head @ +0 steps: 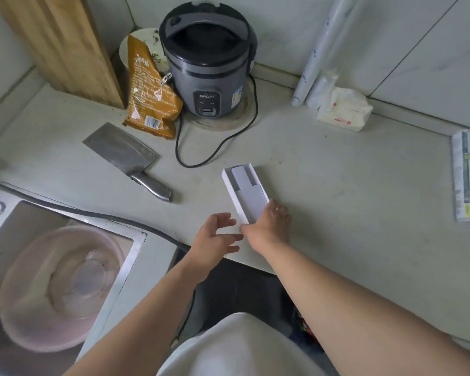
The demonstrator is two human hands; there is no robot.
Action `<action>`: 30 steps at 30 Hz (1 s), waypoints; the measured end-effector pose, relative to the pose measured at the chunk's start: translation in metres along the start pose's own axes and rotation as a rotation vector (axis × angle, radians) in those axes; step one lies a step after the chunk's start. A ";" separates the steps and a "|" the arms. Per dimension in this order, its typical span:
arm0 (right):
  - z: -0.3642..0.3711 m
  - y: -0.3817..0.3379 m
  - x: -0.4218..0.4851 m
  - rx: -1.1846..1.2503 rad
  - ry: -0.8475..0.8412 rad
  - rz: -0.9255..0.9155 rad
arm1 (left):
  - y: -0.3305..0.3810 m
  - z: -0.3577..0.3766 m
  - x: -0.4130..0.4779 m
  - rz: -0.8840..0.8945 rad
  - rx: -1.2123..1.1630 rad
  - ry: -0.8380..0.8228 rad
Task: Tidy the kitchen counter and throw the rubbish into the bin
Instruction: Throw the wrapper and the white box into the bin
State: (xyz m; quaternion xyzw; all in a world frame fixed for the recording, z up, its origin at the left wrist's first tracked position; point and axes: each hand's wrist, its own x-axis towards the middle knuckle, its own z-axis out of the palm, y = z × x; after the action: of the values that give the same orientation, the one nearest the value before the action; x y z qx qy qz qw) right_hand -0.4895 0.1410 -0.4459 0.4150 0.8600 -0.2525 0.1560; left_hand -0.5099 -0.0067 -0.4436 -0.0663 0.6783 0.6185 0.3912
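Matt white cardboard box (246, 189), shiny steel cleaver (125, 156), glossy crinkled plastic packet (149, 90), raw wooden board (57, 42).

Both bare forearms extend forward from the lower edge of the view and converge. The left hand (216, 236) is open, fingers spread and slightly curled, palm toward the right hand (269, 225), which is turned knuckles-up with fingers bent downward, thumb toward the left.
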 end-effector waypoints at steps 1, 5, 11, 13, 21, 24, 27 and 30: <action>-0.003 0.007 -0.004 0.021 0.020 -0.006 | -0.002 0.002 -0.001 0.013 0.060 0.035; -0.018 0.046 -0.024 0.082 0.124 -0.056 | -0.012 0.013 -0.003 0.058 0.254 0.096; -0.032 0.128 -0.064 0.106 0.239 -0.057 | -0.025 0.063 -0.013 0.125 0.485 -0.062; -0.032 0.157 -0.081 0.110 0.255 -0.027 | -0.033 0.086 -0.020 0.144 0.576 -0.116; -0.015 0.277 -0.158 0.228 0.326 0.055 | -0.098 0.185 -0.079 0.098 0.628 -0.218; -0.006 0.329 -0.188 0.244 0.316 0.076 | -0.135 0.216 -0.108 0.011 0.548 -0.224; 0.009 0.380 -0.217 0.242 0.273 0.105 | -0.172 0.241 -0.132 -0.091 0.399 -0.220; 0.029 0.424 -0.240 0.248 0.209 0.133 | -0.206 0.261 -0.141 -0.199 0.305 -0.182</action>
State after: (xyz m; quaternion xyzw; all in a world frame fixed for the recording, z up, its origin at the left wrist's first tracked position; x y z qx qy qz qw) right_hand -0.0060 0.1956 -0.4845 0.5110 0.8046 -0.3012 0.0297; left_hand -0.1780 0.1240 -0.5013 -0.0167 0.7160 0.4705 0.5155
